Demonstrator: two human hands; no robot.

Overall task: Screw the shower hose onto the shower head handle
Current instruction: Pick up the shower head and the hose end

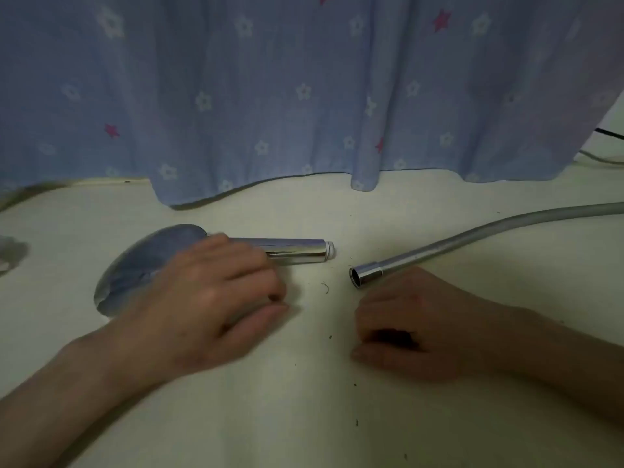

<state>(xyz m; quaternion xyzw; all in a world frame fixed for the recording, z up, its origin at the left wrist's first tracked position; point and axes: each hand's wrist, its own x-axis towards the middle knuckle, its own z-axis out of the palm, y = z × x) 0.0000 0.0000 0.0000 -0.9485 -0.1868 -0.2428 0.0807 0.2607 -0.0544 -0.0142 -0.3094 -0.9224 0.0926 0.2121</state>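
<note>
- The shower head [148, 265] is laid flat on the pale table [304, 417], its chrome handle [297, 253] pointed right and ended by a bare threaded tip [330, 248].
- The hose [472, 239] is laid across the right of the table, its chrome nut [366, 273] open toward the handle, near the thread but apart from it and not in line.
- The left hand [209, 298] is spread loosely over the base of the handle; whether anything is gripped there cannot be told, as the hand is blurred.
- The right hand [415, 325] is curled, knuckles down, just below the nut, and nothing is seen to be held in it.
- The handle is judged rigid, light and slippery, so it is best clasped round the middle of its barrel.
- The hose is judged limp and springy; it is best pinched at the stiff nut, which alone need be turned.
- No containers are seen; only a starred blue curtain [304, 89] is hung behind.
</note>
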